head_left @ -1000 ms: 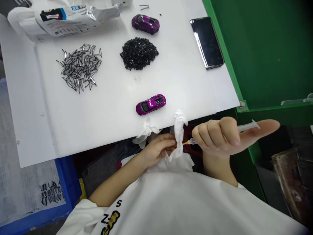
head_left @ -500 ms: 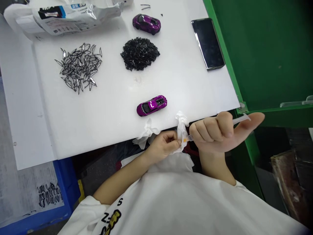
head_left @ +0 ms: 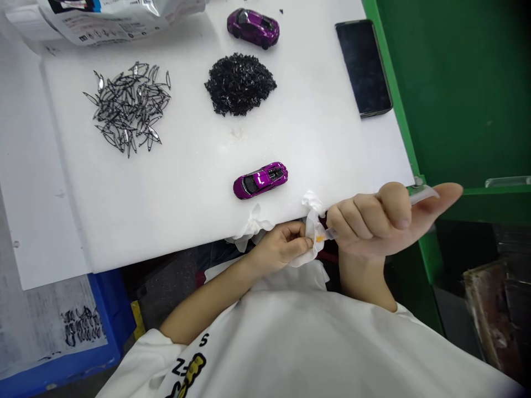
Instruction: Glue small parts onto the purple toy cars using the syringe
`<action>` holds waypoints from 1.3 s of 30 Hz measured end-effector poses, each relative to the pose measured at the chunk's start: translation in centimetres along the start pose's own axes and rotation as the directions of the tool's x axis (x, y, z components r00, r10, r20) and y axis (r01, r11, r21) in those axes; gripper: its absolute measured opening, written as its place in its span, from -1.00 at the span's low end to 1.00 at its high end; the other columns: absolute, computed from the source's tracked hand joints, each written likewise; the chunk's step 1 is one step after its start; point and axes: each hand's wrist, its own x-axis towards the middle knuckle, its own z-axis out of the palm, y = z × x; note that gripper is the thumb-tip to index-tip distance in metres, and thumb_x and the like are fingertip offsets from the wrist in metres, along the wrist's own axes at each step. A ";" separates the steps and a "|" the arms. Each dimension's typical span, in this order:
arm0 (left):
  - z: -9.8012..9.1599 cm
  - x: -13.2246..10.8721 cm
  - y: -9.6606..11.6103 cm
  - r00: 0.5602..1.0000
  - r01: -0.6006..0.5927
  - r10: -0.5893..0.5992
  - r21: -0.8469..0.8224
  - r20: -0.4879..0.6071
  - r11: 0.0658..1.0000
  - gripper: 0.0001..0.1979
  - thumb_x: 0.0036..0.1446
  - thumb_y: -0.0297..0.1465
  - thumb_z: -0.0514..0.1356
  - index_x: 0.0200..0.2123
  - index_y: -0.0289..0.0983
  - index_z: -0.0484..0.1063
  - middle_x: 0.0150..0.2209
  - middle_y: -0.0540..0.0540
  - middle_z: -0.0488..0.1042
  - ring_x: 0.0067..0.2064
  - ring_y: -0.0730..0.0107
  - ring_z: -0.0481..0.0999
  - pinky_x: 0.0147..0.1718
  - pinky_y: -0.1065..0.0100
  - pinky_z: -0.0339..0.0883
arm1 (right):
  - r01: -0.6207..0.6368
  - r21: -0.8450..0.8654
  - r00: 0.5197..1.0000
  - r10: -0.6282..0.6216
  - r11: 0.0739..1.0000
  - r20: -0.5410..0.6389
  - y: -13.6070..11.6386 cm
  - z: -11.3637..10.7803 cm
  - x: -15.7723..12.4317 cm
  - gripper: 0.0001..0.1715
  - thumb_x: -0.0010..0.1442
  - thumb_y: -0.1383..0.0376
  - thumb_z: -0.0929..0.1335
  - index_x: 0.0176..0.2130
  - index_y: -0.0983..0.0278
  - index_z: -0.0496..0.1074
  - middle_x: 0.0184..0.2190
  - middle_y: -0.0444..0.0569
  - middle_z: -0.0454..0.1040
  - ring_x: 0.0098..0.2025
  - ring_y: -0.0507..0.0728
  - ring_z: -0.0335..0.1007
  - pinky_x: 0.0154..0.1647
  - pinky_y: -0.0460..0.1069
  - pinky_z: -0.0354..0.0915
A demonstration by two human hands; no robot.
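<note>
My right hand [head_left: 381, 221] is curled round a small clear syringe [head_left: 421, 194], thumb stretched out by its plunger end. The orange tip points left into a crumpled white tissue [head_left: 312, 232]. My left hand [head_left: 280, 247] pinches that tissue just below the near edge of the white board [head_left: 186, 182]. A purple toy car [head_left: 260, 179] lies on the board a little above my left hand.
On the board lie a pile of clear slivers [head_left: 126, 108], a heap of small black parts [head_left: 239, 84], a second purple car [head_left: 253, 27], a dark phone [head_left: 365, 66] and a foil bag [head_left: 112, 16]. A green frame [head_left: 440, 99] bounds the right side. A blue bin [head_left: 103, 309] is lower left.
The syringe tip has moved left into the tissue, and both hands have risen slightly toward the board's edge. The view has shifted a little.
</note>
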 end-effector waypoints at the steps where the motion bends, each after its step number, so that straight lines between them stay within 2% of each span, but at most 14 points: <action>1: 0.1 0.0 0.0 1.000 -0.003 0.003 -0.010 -0.004 1.000 -0.78 -0.06 -0.32 0.14 -0.59 -0.27 0.17 -0.62 0.09 0.15 -0.59 0.60 0.11 -0.61 0.46 -0.04 | 0.002 0.007 1.000 -0.002 1.000 0.000 0.1 0.0 0.0 -0.42 0.19 -0.11 0.11 -0.62 0.23 -0.02 -0.78 -0.26 0.02 -0.79 -0.08 -0.14 -0.76 -0.11 -0.01; 5: 0.3 0.2 0.1 1.000 -0.016 0.015 -0.047 -0.016 0.999 -0.76 -0.08 -0.31 0.13 -0.62 -0.26 0.11 -0.63 0.10 0.12 -0.59 0.60 0.07 -0.61 0.44 -0.05 | 0.003 0.005 1.000 -0.003 1.000 -0.019 0.1 -0.1 0.2 -0.42 0.19 -0.10 0.11 -0.62 0.23 -0.03 -0.79 -0.26 0.00 -0.79 -0.08 -0.15 -0.77 -0.10 -0.04; 9: 0.6 0.2 0.2 1.000 -0.014 0.013 -0.057 -0.017 0.998 -0.84 -0.06 -0.34 0.09 -0.58 -0.27 0.19 -0.63 0.10 0.13 -0.59 0.59 0.06 -0.61 0.44 -0.06 | 0.000 -0.008 1.000 0.000 1.000 -0.014 -0.1 -0.1 0.3 -0.42 0.20 -0.10 0.08 -0.62 0.23 -0.01 -0.79 -0.26 0.00 -0.80 -0.08 -0.16 -0.79 -0.09 -0.04; 14: 1.0 0.3 0.3 0.999 -0.033 0.032 -0.134 -0.010 0.990 -0.83 -0.09 -0.39 0.10 -0.60 -0.27 0.13 -0.63 0.12 0.09 -0.60 0.62 0.02 -0.61 0.48 -0.07 | -0.019 -0.001 0.998 0.019 1.000 0.064 -0.5 -0.3 0.3 -0.46 0.19 -0.06 0.12 -0.61 0.23 -0.01 -0.77 -0.26 0.03 -0.79 -0.09 -0.12 -0.79 -0.10 -0.01; 16: 1.0 0.3 0.1 1.000 -0.013 0.009 -0.141 -0.028 0.990 -0.83 -0.11 -0.40 0.10 -0.61 -0.27 0.12 -0.65 0.12 0.10 -0.61 0.62 0.03 -0.62 0.48 -0.08 | -0.014 0.005 0.999 0.014 1.000 0.034 -1.2 -0.6 0.2 -0.49 0.20 -0.01 0.12 -0.62 0.22 -0.02 -0.77 -0.25 0.02 -0.78 -0.09 -0.14 -0.78 -0.08 -0.01; 19: 0.9 0.4 -0.3 0.996 0.009 -0.021 -0.144 -0.088 0.990 -0.86 -0.13 -0.41 0.06 -0.63 -0.26 0.13 -0.68 0.11 0.09 -0.63 0.60 0.02 -0.64 0.45 -0.12 | 0.068 0.083 0.997 -0.070 0.994 0.015 -3.0 -1.5 -0.2 -0.55 0.21 0.10 0.15 -0.63 0.20 0.00 -0.79 -0.24 0.03 -0.78 -0.07 -0.12 -0.71 -0.05 0.03; 22: 0.7 0.5 -0.4 0.992 -0.014 -0.007 -0.167 -0.124 0.986 -0.86 -0.13 -0.38 0.06 -0.64 -0.27 0.16 -0.65 0.10 0.11 -0.60 0.58 0.02 -0.61 0.45 -0.09 | 0.026 0.173 0.989 -0.051 0.985 0.142 -4.6 -2.2 -0.3 -0.57 0.12 0.12 0.26 -0.65 0.19 0.07 -0.80 -0.23 0.11 -0.77 -0.04 -0.02 -0.64 0.00 0.12; 25: 0.8 0.5 -0.1 0.994 -0.017 -0.004 -0.197 -0.110 0.980 -0.83 -0.13 -0.35 0.10 -0.64 -0.28 0.19 -0.65 0.09 0.13 -0.58 0.58 0.04 -0.60 0.45 -0.09 | 0.044 0.217 0.997 -0.055 0.975 0.047 -4.9 -1.6 -0.2 -0.55 0.14 0.10 0.22 -0.67 0.18 0.04 -0.80 -0.20 0.09 -0.77 -0.04 -0.07 -0.64 0.02 0.07; 27: 0.9 0.5 0.2 0.996 -0.016 -0.004 -0.223 -0.087 0.975 -0.79 -0.13 -0.32 0.12 -0.65 -0.28 0.18 -0.66 0.10 0.12 -0.59 0.59 0.04 -0.61 0.45 -0.10 | 0.076 0.166 0.997 -0.071 0.983 -0.039 -4.5 -0.8 -0.1 -0.53 0.19 0.10 0.16 -0.66 0.19 -0.01 -0.80 -0.20 0.04 -0.76 -0.05 -0.15 -0.65 0.01 0.03; 31: 1.1 0.4 0.2 1.000 -0.016 0.014 -0.258 -0.010 0.966 -0.77 -0.10 -0.24 0.18 -0.51 -0.31 0.32 -0.60 0.07 0.22 -0.55 0.59 0.14 -0.54 0.47 0.01 | -0.044 -0.025 0.997 0.042 0.999 -0.068 -3.0 0.2 0.1 -0.51 0.25 0.04 0.11 -0.61 0.20 -0.06 -0.76 -0.24 0.01 -0.75 -0.05 -0.19 -0.69 -0.04 0.00; 33: 1.1 0.4 0.0 1.000 -0.023 0.021 -0.225 -0.011 0.974 -0.75 -0.07 -0.23 0.20 -0.44 -0.32 0.35 -0.60 0.08 0.20 -0.56 0.60 0.11 -0.54 0.48 0.00 | -0.114 -0.085 0.993 0.110 0.990 -0.050 -2.2 0.5 0.3 -0.50 0.24 0.01 0.12 -0.59 0.21 -0.03 -0.75 -0.24 0.03 -0.75 -0.05 -0.14 -0.69 -0.06 0.01; 36: 1.0 0.5 -0.6 0.998 -0.030 0.025 -0.099 -0.052 0.995 -0.76 -0.03 -0.22 0.14 -0.46 -0.29 0.30 -0.62 0.11 0.12 -0.61 0.62 0.01 -0.61 0.48 -0.07 | -0.160 -0.108 0.984 0.150 0.981 -0.095 -1.7 0.8 0.7 -0.47 0.22 -0.03 0.15 -0.61 0.23 0.01 -0.75 -0.24 0.05 -0.74 -0.07 -0.13 -0.67 -0.09 0.02; 39: 0.8 0.8 -1.1 0.996 -0.032 0.033 0.014 -0.086 0.999 -0.81 0.00 -0.26 0.01 -0.50 -0.27 0.21 -0.60 0.09 0.15 -0.61 0.60 0.06 -0.61 0.48 0.00 | -0.162 -0.121 0.977 0.142 0.979 -0.158 -3.0 0.9 0.8 -0.46 0.21 0.00 0.19 -0.65 0.24 0.07 -0.79 -0.26 0.02 -0.76 -0.07 -0.18 -0.68 -0.09 0.02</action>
